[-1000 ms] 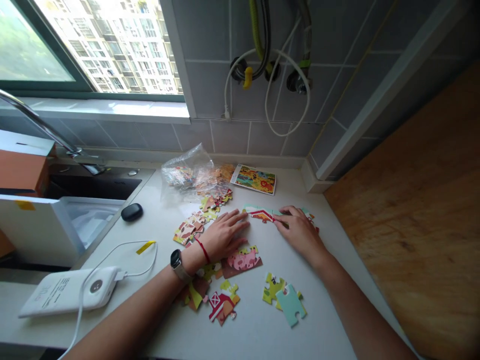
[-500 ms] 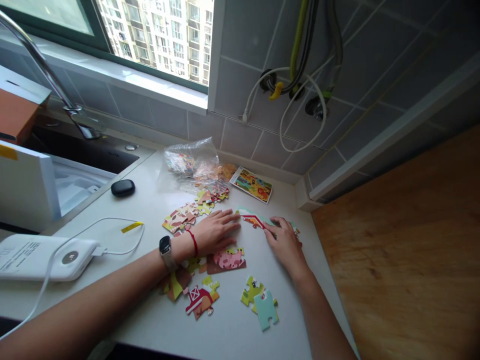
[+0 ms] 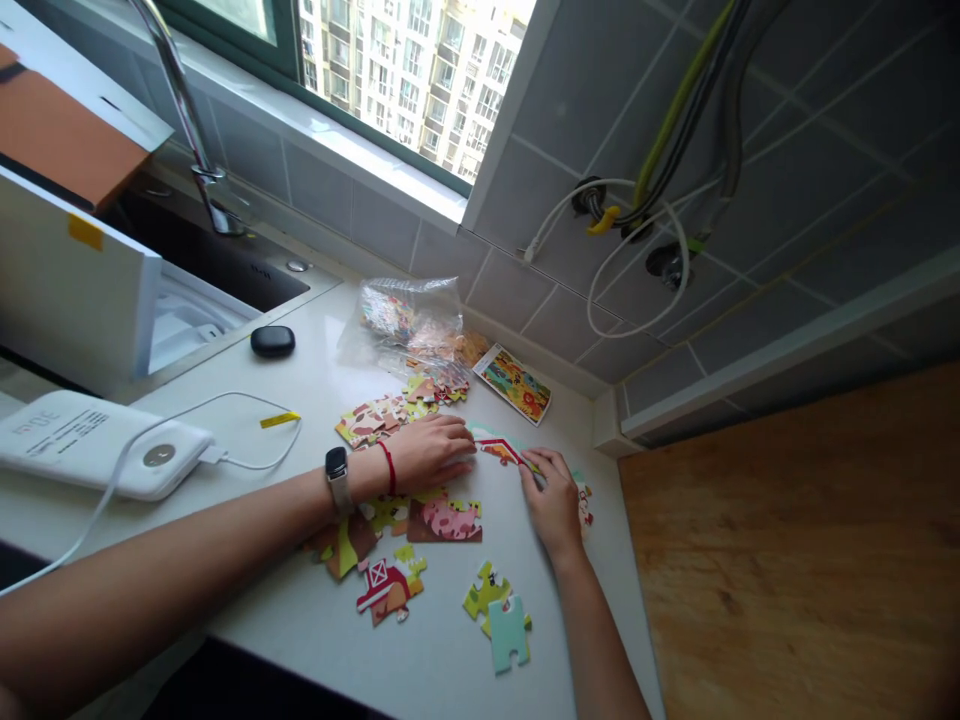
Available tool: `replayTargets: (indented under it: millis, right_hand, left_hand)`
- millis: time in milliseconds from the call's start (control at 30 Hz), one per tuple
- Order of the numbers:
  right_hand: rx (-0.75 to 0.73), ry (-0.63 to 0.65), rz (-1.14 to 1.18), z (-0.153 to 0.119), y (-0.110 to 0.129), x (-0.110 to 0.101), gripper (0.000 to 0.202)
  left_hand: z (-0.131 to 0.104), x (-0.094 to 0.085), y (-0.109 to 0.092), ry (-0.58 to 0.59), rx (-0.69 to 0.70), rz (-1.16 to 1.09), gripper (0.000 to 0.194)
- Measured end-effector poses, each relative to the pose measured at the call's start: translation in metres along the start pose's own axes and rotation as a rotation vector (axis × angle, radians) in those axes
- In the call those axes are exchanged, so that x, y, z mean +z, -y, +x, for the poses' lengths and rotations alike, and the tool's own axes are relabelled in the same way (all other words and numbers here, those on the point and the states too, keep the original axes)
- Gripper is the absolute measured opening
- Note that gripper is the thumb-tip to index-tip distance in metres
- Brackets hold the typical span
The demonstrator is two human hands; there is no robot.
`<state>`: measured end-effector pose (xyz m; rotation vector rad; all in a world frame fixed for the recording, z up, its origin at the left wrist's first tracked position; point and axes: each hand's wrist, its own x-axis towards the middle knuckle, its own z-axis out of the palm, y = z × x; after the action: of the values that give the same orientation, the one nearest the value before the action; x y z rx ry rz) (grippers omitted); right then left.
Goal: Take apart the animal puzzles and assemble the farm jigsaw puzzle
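A strip of joined jigsaw puzzle pieces (image 3: 499, 449) with a red roof line and a pale green edge lies between my two hands. My left hand (image 3: 431, 453) rests flat and palm down, its fingertips at the strip's left end. With thumb and fingers bent together, my right hand (image 3: 551, 495) grips a puzzle piece (image 3: 533, 467) at the right end, mostly hidden by the fingers. Just below my left hand lies a joined section with a pink pig (image 3: 446, 520). Nearer to me are red barn pieces (image 3: 390, 588) and a mint piece (image 3: 509, 634) overlapping a green one.
Behind my left hand sit heaped puzzle pieces (image 3: 371, 418), a clear plastic bag (image 3: 409, 318) of pieces and a picture card (image 3: 513, 384). Leftward are a black case (image 3: 273, 341), a white power bank (image 3: 105, 445) with its cable, and the sink. A wooden surface (image 3: 795, 570) borders the counter's right edge.
The camera view has tilted and shifted. My right hand has turned slightly at the strip's right end, and more of a puzzle piece beyond it shows. My left hand stays about the same.
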<state>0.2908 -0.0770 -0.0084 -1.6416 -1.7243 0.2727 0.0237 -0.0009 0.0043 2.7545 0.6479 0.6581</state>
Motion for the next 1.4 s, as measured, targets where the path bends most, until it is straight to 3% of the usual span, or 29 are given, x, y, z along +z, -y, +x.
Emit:
replayTargets:
  millis: [133,267,467,800,967,1167,1400]
  right_hand:
    - [0.001,0.020,0.045,-0.003,0.008,0.002,0.025]
    - [0.026,-0.011,0.157,-0.005,0.011,0.004,0.023]
    - [0.078,-0.097,0.289,-0.004,0.003,0.010,0.025]
    - [0.040,-0.029,0.286,-0.005,0.009,0.008,0.020]
    - [0.036,-0.008,0.284,-0.004,0.010,0.007,0.021]
    - [0.045,-0.016,0.286,-0.005,0.009,0.008,0.021]
    - [0.014,-0.070,0.243,-0.006,0.016,0.004,0.021]
  left_hand:
    - [-0.003,0.007,0.001,-0.129,-0.187,0.101,0.030]
    - [-0.001,-0.003,0.012,-0.212,-0.384,0.161,0.024]
    - [0.000,-0.022,0.033,-0.082,-0.734,0.280,0.050]
    - [0.003,-0.039,0.033,0.025,-0.829,0.183,0.058]
    - [0.003,-0.039,0.034,0.004,-0.823,0.149,0.065]
    - [0.002,-0.041,0.030,-0.127,-0.692,0.186,0.053]
    - [0.005,-0.030,0.010,-0.191,-0.262,-0.218,0.042]
